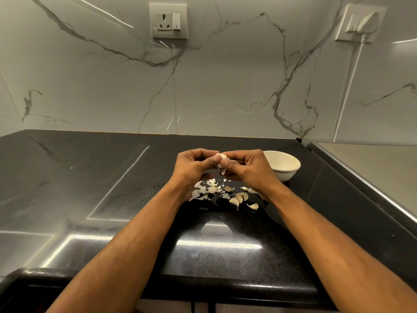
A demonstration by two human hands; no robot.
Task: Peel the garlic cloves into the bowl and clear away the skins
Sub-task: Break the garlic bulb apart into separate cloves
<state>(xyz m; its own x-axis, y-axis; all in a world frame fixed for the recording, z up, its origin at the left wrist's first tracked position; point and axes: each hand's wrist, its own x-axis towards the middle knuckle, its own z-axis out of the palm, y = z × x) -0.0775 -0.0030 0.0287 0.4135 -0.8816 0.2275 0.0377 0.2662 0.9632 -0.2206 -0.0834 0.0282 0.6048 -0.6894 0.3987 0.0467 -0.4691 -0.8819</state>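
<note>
1. Leftmost, the left hand (pixel 194 167) was curled round one side of the garlic clove (pixel 223 156), thumb pressed to it, holding it above the black counter (pixel 94 177).
2. Between the two thumbs sat that single clove, raised well clear of the counter. It looked small, light and firm, with a thin papery skin partly loose and a strip of it dangling below. The skin would likely tear easily, and the bared flesh could turn slippery, so the sensible hold seemed to be a pinch at both ends with a thumbnail working the skin's edge.
3. Below the hands lay a scatter of skins (pixel 203 189) to the left and unpeeled cloves (pixel 239 197) to the right; roughly five or six cloves could be made out, though skins and cloves overlapped and an exact count could not be given.
4. The right hand (pixel 244 169) pinched the clove's other side, fingers curled.
5. Rightmost stood one white bowl (pixel 291 164), just beside the right hand; whether it held any peeled cloves could not be told.
</note>
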